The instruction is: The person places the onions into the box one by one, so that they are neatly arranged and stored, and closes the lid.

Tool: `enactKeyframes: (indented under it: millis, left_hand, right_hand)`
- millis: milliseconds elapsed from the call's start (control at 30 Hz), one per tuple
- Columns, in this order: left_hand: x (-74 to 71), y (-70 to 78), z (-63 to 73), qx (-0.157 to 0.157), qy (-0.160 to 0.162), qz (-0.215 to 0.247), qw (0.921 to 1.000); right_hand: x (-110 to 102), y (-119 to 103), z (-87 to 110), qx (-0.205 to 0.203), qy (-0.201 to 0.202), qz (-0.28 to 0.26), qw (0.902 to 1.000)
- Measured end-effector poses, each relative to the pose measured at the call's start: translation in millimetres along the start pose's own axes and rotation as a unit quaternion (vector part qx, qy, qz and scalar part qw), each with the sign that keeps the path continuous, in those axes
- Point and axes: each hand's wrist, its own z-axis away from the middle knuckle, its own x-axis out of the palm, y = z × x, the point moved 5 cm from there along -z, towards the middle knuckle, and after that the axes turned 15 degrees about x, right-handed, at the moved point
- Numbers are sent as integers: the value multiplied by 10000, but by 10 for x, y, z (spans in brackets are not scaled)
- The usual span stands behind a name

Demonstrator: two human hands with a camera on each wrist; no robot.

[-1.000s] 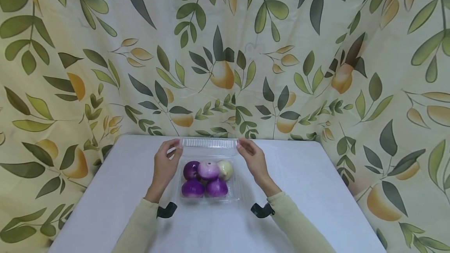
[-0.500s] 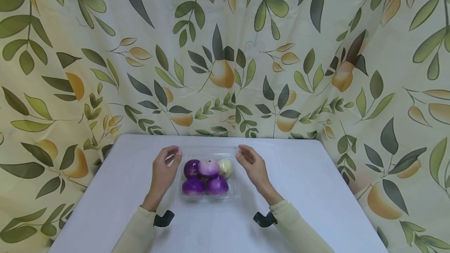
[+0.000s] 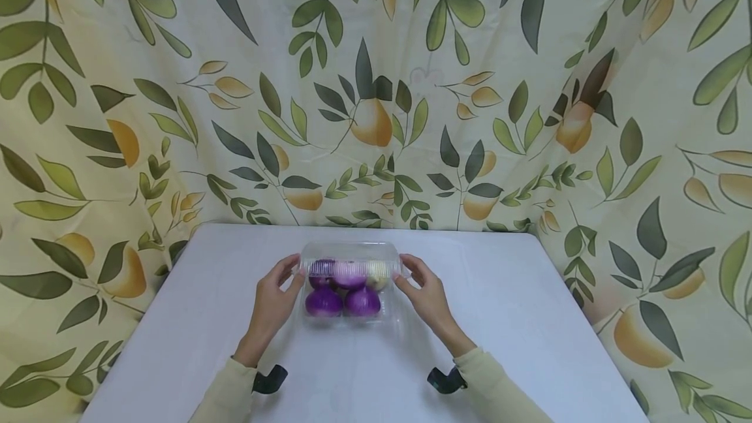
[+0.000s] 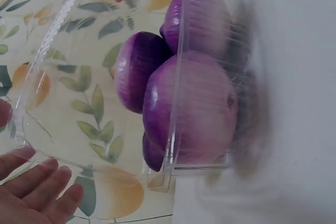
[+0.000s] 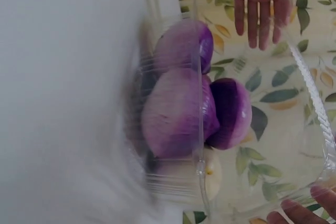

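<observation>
A clear plastic container (image 3: 352, 322) stands on the table with onions inside. Two purple onions (image 3: 324, 302) sit in the front row; behind them are a dark purple one, a lighter purple onion (image 3: 349, 277) and a white onion (image 3: 378, 274). The hinged lid (image 3: 346, 250) is tilted over the back row, its ribbed edge raised. My left hand (image 3: 275, 294) pinches the lid's left corner with thumb and fingers. At the right corner, my right hand (image 3: 429, 296) pinches it likewise. Both wrist views show a gap between the lid's edge (image 4: 47, 45) and the base.
A white cloth covers the table (image 3: 499, 318). Behind it and at both sides hangs a leaf-and-fruit patterned curtain (image 3: 411, 116). A dark wrist camera (image 3: 270, 380) is on the left wrist, another (image 3: 445, 380) on the right.
The lid has swung from standing open at the back to tilting forward over the back onions. Both hands have come down and toward me with its corners.
</observation>
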Motion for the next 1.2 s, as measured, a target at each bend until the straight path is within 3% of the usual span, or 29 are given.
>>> enactKeyframes:
  millis: [600,900,1200]
  left_hand:
    - [55,-186,242,-224,-322,-153,9991]
    - [72,-258,367,-264,-503,-109,9983]
    - [92,-299,436,-321,-531,-43,9981]
  right_hand:
    - [56,221,79,172,129,358,9991]
    - [79,318,100,58,104,504,9987]
    - [89,384,114,38,124,391,9991]
